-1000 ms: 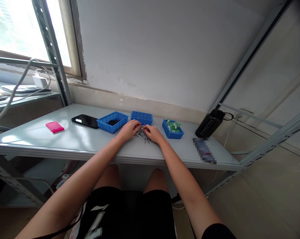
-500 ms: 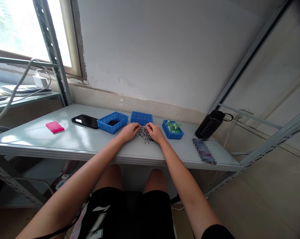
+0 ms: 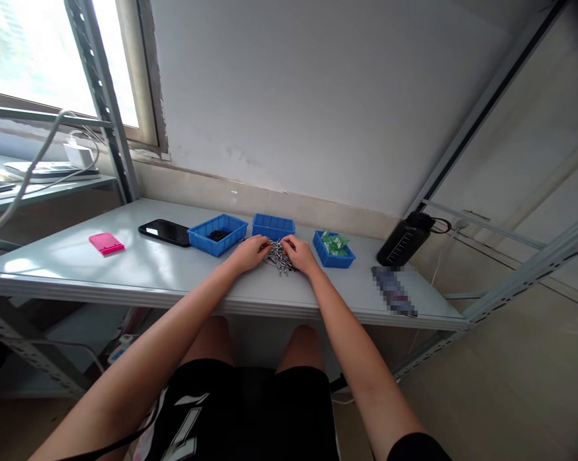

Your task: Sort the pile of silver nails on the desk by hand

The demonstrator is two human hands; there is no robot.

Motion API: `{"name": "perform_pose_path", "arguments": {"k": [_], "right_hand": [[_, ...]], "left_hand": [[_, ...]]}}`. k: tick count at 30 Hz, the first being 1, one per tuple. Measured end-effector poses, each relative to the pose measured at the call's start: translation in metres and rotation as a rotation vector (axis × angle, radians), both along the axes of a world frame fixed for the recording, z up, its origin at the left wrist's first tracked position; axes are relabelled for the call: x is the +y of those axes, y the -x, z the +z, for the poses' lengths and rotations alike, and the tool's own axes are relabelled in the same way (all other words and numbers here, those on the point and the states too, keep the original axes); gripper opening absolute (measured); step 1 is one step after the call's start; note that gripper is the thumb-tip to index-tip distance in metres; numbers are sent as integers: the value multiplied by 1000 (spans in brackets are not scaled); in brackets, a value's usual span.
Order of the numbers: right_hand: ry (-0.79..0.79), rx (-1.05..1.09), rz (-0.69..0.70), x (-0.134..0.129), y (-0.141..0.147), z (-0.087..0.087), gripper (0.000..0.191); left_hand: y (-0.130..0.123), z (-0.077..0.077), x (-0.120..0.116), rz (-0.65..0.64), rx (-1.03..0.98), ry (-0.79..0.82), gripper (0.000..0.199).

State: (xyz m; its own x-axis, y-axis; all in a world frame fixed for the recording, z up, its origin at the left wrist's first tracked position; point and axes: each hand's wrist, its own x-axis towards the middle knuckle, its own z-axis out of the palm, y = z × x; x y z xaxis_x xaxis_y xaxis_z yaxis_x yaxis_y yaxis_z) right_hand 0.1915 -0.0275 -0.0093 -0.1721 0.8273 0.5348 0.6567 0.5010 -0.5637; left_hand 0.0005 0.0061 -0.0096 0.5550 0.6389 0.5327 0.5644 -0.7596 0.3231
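Silvery metal pieces in a loose pile (image 3: 280, 261) lie on the pale grey tabletop (image 3: 168, 272), between your left hand (image 3: 251, 253) and your right hand (image 3: 298, 254), fingers of both curled at its edges (whether either grips a piece, I cannot tell), near the open blue plastic bin (image 3: 273, 225).

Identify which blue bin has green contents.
The rightmost blue bin, just right of the right hand; the left one holds dark items, and no green shows in the middle one.
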Motion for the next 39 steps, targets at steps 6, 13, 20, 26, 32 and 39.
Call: {"name": "perform_pose_path", "arguments": {"k": [6,13,20,26,32,39], "right_hand": [[14,-10,3,4,-2,-3,24],[27,-54,13,4,-2,-3,22],[34,-119,20,1,-1,-3,23],[25,-187,10,-1,0,-3,17],[16,-175,-6,-1,-1,-2,17],[0,-80,-8,2,-3,-1,21]], "left_hand": [[1,3,-2,44,-52,13,22],[1,1,1,60,-78,24,24],[1,0,2,79,-76,34,27],[0,2,2,63,-79,29,20],[0,3,2,54,-71,16,21],[1,-1,5,66,-38,6,21]]}}
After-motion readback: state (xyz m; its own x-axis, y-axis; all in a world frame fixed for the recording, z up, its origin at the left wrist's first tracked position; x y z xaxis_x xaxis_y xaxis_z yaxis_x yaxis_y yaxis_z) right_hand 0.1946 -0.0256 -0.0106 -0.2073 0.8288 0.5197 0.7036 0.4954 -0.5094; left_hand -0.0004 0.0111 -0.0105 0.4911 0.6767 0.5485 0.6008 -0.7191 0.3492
